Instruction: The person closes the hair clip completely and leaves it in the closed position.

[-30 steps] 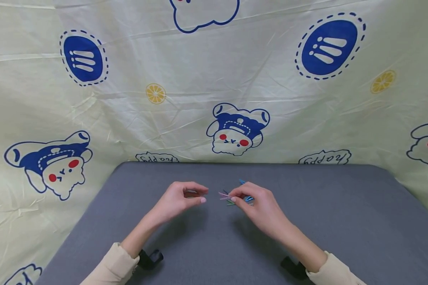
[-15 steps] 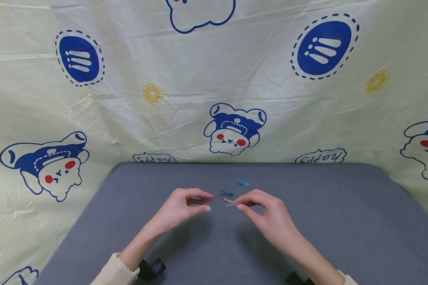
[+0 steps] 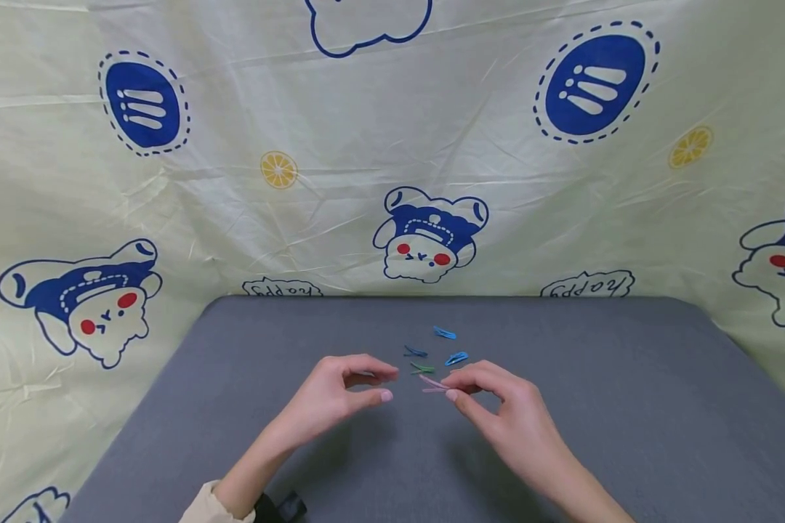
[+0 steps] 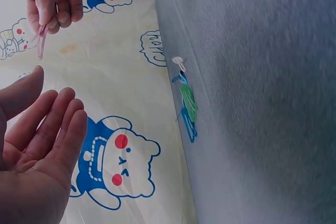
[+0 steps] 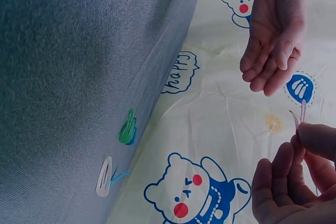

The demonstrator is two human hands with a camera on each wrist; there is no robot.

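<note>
My right hand (image 3: 506,414) pinches a pink snap hair clip (image 3: 435,388) between thumb and fingertips, raised off the table. Its two prongs stand apart and point left. Facing it, my left hand (image 3: 327,399) holds nothing; its fingers are relaxed, a small gap from the clip. Beyond the hands on the table lie a green hair clip (image 3: 422,369), a dark blue hair clip (image 3: 415,352) and two bright blue ones, the far blue clip (image 3: 444,333) and the near blue clip (image 3: 456,358). A white hair clip (image 5: 104,178) shows in the right wrist view; in the head view it is hidden.
The grey table (image 3: 262,327) spreads around the clips. Behind it and at its sides hangs a cream sheet (image 3: 340,240) printed with cartoon bears. A black wrist camera (image 3: 281,506) sits on my left wrist.
Both hands have drawn nearer to me and slightly right, the pink clip moving with the right hand. Green and blue clips that the hands covered now show on the table.
</note>
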